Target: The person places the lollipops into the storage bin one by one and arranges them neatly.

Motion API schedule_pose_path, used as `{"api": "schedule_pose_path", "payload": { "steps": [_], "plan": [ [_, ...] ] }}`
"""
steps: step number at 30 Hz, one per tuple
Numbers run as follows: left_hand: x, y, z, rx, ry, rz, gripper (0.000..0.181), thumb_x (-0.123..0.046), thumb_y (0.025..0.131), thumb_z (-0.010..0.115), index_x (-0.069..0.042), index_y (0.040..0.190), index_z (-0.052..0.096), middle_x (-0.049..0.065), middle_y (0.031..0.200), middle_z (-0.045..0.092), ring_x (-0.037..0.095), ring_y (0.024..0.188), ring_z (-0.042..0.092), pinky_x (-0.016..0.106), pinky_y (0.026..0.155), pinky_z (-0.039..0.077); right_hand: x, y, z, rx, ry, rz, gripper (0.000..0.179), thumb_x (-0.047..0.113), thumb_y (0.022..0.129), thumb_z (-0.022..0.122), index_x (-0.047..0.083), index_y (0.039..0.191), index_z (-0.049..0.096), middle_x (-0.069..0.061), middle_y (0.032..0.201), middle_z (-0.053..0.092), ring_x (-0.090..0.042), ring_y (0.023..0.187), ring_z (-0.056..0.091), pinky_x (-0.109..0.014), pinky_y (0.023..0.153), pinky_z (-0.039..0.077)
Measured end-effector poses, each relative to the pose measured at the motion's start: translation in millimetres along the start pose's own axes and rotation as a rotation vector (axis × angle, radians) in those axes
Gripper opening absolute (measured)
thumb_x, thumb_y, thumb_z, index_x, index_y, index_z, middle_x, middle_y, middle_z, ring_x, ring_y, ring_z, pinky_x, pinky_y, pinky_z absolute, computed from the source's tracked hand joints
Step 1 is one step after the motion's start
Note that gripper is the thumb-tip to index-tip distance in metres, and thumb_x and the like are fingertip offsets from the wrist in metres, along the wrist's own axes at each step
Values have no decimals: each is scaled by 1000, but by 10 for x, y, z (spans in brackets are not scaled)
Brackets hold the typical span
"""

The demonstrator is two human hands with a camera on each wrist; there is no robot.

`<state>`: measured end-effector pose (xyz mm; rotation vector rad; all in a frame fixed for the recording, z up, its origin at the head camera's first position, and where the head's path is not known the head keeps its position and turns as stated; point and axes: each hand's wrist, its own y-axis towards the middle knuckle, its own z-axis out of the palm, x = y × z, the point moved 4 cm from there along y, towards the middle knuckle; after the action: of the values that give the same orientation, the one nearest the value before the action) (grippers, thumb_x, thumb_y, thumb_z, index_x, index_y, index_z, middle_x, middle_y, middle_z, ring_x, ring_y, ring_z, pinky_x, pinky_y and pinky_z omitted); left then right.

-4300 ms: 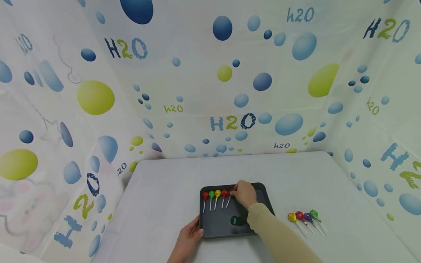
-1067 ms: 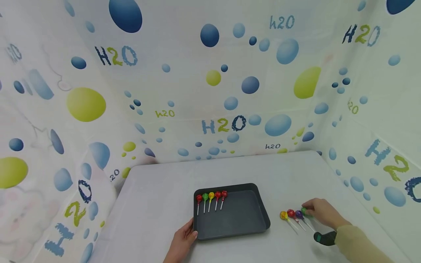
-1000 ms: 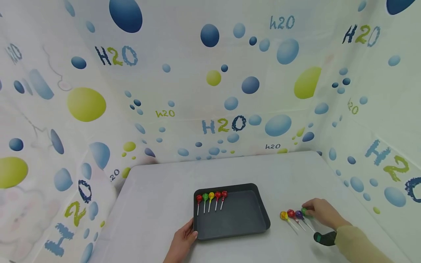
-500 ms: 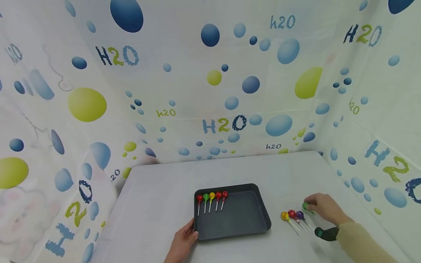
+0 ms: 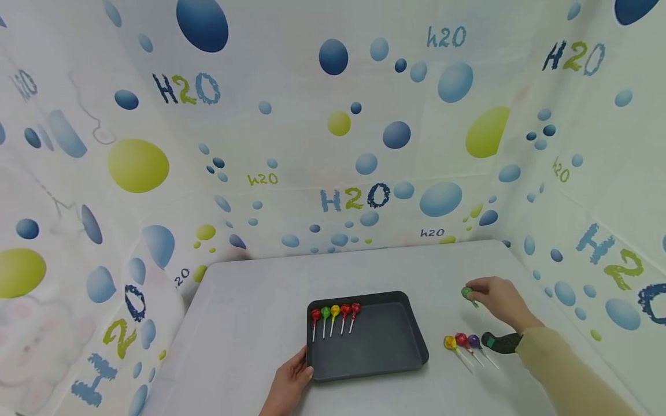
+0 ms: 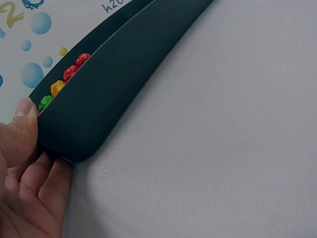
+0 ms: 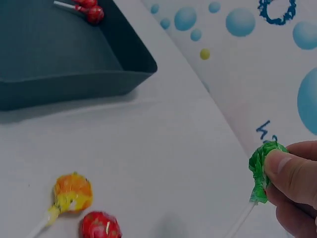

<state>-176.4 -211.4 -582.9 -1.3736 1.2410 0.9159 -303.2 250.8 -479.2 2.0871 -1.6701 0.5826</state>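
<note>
My right hand [image 5: 500, 300] pinches a green-wrapped lollipop [image 5: 466, 293] by its head, above the table to the right of the tray. In the right wrist view, thumb and fingers close on the green wrapper [image 7: 261, 168], its white stick pointing down. My left hand [image 5: 289, 378] grips the near left corner of the dark baking tray [image 5: 372, 370], thumb at the rim and fingers under the side, as the left wrist view shows. Along the tray's far left side several lollipops [image 5: 335, 312] lie in a row: red, green, yellow, red, red.
On the white table [image 5: 250, 323], right of the tray, lie a yellow lollipop [image 5: 450, 343], a red one [image 5: 461, 340] and a purple one [image 5: 474, 341], sticks toward me. A patterned curtain [image 5: 291, 133] stands behind the table. A black band [image 5: 502, 343] is strapped on my right wrist.
After setting a red lollipop in the tray's row, my right hand went to the loose ones, took the green one and lifted it away from me. My left hand stays at the tray corner.
</note>
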Motion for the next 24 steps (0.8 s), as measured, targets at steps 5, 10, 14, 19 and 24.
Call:
{"api": "schedule_pose_path", "payload": {
  "steps": [5,10,14,19,24],
  "plan": [
    [15,5,5,2,-4,0,62,-7,93,59,17,140,27,35,145,28,43,134,32,35,103,43,240,134,86,-39,31,-9,27,17,89,67,2,111,68,-9,99,70,-26,91,65,-49,83,57],
    [18,5,-3,-2,-1,-4,62,-8,93,59,16,141,27,33,145,29,42,134,32,36,104,42,504,281,286,-72,51,-23,26,18,87,70,3,108,70,-9,99,72,-28,92,67,-45,80,58],
    [24,-2,-8,-2,-13,-14,62,-8,93,59,15,141,28,32,146,29,41,134,32,36,105,41,722,392,552,-66,77,-27,25,19,86,71,5,106,71,-7,99,72,-26,92,67,-43,79,58],
    [33,0,4,2,-40,0,63,-8,93,59,16,141,27,33,146,29,41,134,32,35,104,42,1005,488,890,-33,108,-2,24,18,85,72,7,106,72,-5,98,72,-23,90,67,-39,74,58],
    [23,-15,-2,-3,-53,3,63,-7,93,60,16,141,27,32,146,29,41,135,32,32,104,42,1246,560,1196,-27,145,47,23,18,82,75,6,101,73,-4,92,72,-20,84,67,-37,70,58]
  ]
}}
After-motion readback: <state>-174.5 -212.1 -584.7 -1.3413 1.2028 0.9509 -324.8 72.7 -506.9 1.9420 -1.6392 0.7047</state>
